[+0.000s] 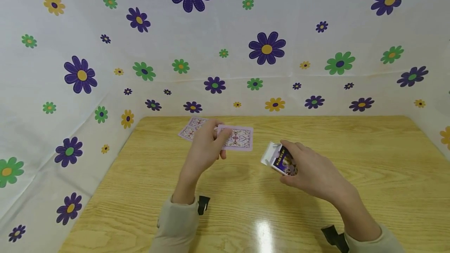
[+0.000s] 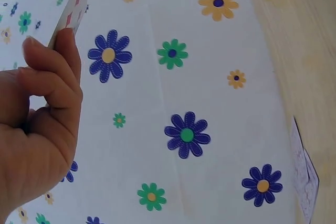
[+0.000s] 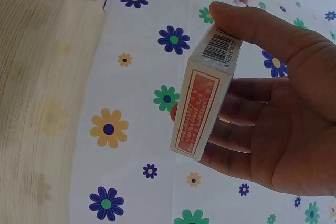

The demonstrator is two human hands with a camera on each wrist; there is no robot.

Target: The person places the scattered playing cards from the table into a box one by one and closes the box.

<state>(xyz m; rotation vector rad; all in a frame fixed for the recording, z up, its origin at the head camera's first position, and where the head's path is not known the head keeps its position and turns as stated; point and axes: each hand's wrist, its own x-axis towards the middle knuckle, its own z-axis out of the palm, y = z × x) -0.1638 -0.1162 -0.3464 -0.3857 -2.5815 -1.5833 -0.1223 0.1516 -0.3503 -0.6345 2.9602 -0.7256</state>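
Your left hand point(image 1: 205, 145) pinched a single playing card point(image 1: 239, 138), patterned back up, just above the worktop point(image 1: 351, 159) at centre frame, with fingers curled around its near edge. Your right hand point(image 1: 313, 173) gripped the card box point(image 1: 281, 160) between thumb and fingers, flap open toward the left, right of centre. More cards point(image 1: 191, 128) lay face down on the worktop, above and left of the held card, before the flowered backdrop point(image 1: 225, 50).

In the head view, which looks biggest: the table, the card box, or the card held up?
1. Table, by far.
2 and 3. Held card in the left hand and card box in the right hand look alike; not ranked.
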